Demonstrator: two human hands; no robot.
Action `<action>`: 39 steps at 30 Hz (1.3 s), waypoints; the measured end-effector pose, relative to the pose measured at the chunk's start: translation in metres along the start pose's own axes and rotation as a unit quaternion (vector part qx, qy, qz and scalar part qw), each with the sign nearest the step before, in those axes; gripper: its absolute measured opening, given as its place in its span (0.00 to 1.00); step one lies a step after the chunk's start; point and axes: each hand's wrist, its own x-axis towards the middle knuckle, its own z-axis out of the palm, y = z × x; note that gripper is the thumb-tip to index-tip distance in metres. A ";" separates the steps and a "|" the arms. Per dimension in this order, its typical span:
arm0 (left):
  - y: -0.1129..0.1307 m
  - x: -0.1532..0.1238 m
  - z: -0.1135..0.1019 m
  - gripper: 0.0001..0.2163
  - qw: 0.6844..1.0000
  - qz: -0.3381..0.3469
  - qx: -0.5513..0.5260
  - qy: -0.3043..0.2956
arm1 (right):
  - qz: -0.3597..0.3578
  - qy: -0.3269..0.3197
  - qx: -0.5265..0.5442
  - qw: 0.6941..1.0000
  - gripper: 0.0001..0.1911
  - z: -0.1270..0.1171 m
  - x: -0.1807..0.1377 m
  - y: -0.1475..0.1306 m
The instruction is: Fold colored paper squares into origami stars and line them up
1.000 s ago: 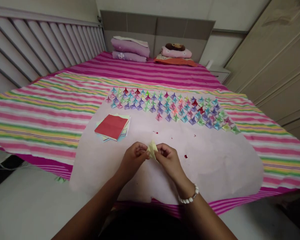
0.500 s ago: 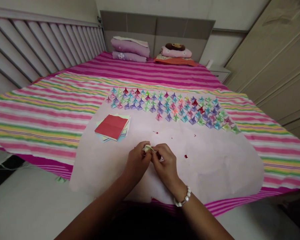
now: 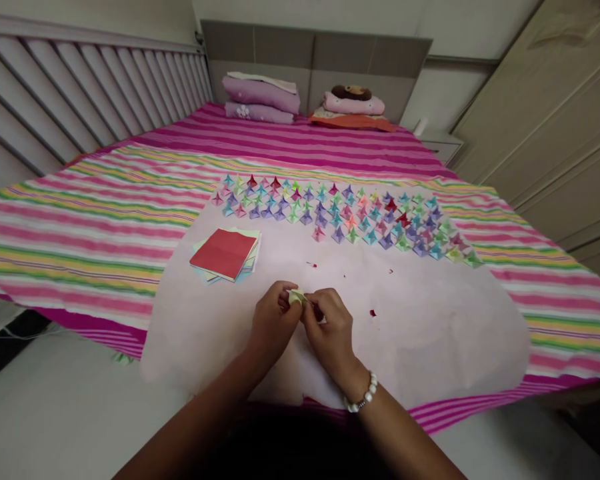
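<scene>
Between my two hands is a small piece of folded pale yellow-green paper [image 3: 296, 296], held above the white sheet [image 3: 430, 320]. My left hand [image 3: 276, 319] pinches it from the left with thumb and fingers. From the right, my right hand [image 3: 331, 321], with a white bead bracelet [image 3: 364, 395] on its wrist, pinches its edge. Fingertips cover part of the folds. Ahead stand rows of small folded paper figures [image 3: 337, 235] in many colours. To the left of my hands lies a stack of square papers [image 3: 224, 253], red on top.
Small red scraps [image 3: 373, 313] lie on the sheet. Beneath it a striped bedspread [image 3: 80, 233] covers the bed. Folded purple bedding [image 3: 260, 97] and a pink pile [image 3: 354, 105] rest by the headboard [image 3: 280, 53]. A slatted rail [image 3: 95, 87] runs along the left.
The folded paper has turned slightly in my fingers, showing more of its yellow-green face. Both hands stay in nearly the same place.
</scene>
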 end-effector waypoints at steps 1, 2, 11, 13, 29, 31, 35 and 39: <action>0.000 0.000 0.000 0.11 1.000 -0.001 -0.003 0.003 | -0.012 -0.004 -0.005 1.000 0.09 0.000 0.000 0.000; 0.000 0.001 0.001 0.12 1.000 -0.001 -0.005 0.005 | -0.026 -0.008 -0.011 1.000 0.10 0.000 -0.001 0.000; 0.006 0.001 -0.001 0.15 1.000 -0.005 -0.015 0.010 | -0.128 -0.003 -0.110 0.986 0.12 0.003 -0.006 0.003; 0.009 -0.002 -0.001 0.13 0.999 -0.005 -0.033 0.030 | -0.135 0.008 -0.111 0.985 0.13 0.003 -0.006 0.003; 0.015 0.000 0.002 0.18 0.981 -0.041 -0.188 0.000 | -0.168 0.035 -0.131 0.977 0.14 0.001 -0.004 0.001; 0.015 0.001 0.002 0.20 0.976 -0.046 -0.215 -0.009 | -0.172 0.043 -0.134 0.975 0.14 0.000 -0.004 0.001; 0.012 0.002 0.001 0.16 0.958 -0.088 -0.260 -0.084 | -0.183 0.052 -0.131 0.973 0.14 -0.001 -0.005 0.001; 0.012 0.001 -0.001 0.10 0.977 -0.052 -0.203 -0.048 | -0.187 0.048 -0.145 0.970 0.14 0.000 -0.006 0.003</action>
